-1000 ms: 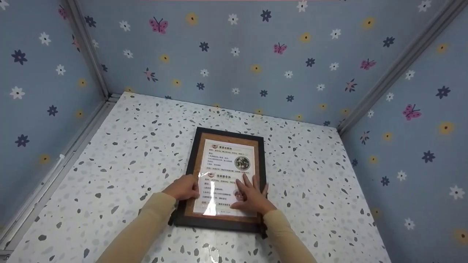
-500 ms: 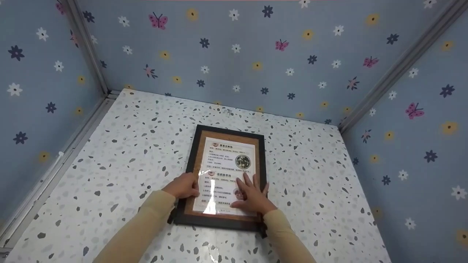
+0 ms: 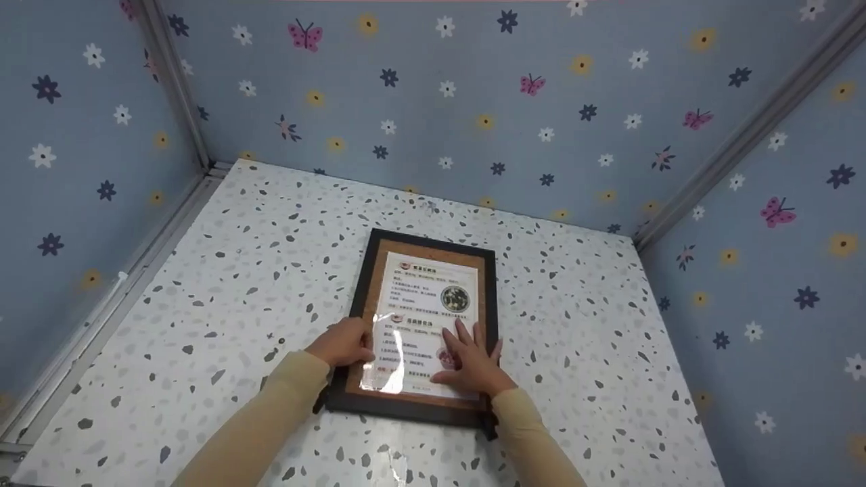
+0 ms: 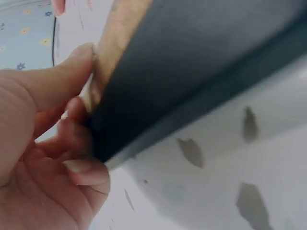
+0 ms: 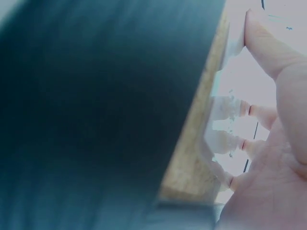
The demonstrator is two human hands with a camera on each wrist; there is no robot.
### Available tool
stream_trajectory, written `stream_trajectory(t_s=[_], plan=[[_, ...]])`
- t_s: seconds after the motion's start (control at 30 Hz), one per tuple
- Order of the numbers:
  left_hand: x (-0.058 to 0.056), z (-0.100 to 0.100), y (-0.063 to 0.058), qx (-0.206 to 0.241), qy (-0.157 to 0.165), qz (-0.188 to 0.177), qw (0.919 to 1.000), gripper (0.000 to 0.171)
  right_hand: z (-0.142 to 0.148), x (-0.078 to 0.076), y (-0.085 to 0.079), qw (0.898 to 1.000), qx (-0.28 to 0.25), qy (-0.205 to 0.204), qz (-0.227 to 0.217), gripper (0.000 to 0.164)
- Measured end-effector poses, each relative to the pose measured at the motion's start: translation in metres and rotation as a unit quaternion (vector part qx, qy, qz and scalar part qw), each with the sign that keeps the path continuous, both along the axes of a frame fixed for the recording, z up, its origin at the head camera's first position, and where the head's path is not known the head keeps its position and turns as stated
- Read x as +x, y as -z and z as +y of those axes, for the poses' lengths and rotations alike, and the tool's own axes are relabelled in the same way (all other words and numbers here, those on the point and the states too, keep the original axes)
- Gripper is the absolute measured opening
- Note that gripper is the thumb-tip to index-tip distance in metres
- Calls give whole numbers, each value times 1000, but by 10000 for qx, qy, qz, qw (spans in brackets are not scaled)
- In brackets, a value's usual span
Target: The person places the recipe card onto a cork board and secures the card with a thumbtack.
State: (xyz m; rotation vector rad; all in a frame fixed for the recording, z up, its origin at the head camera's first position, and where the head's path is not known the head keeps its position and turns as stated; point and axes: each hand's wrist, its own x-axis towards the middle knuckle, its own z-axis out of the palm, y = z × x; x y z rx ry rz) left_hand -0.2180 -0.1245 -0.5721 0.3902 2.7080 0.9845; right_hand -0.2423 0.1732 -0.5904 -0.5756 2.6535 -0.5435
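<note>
Black frame (image 3: 406, 410) lay at six o'clock on a speckled table (image 3: 575, 318), left hand (image 3: 343, 341) gripped its nine o'clock edge between thumb and curled fingers, right hand (image 3: 475, 365) rested at its four o'clock, fingers apart over the printed sheet (image 3: 416, 331), flowered wall (image 3: 467, 101) rose at twelve o'clock.
</note>
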Motion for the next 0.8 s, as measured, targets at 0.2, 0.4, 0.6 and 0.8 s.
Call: stream_trajectory(t_s=[0.2, 0.4, 0.6, 0.8], plan=[[-8, -9, 26, 215, -145, 158, 9995, 25, -1, 0, 3, 9996, 154, 195, 121, 101], [2, -6, 36, 665, -553, 661, 9941, 19, 11, -5, 4, 9990, -225, -38, 380, 95], [13, -21, 34, 1051, -915, 537, 9888, 10, 16, -4, 10, 9986, -293, -60, 425, 86], [22, -62, 20, 576, -1170, 625, 9895, 11, 20, -6, 13, 9976, -566, -12, 408, 84]])
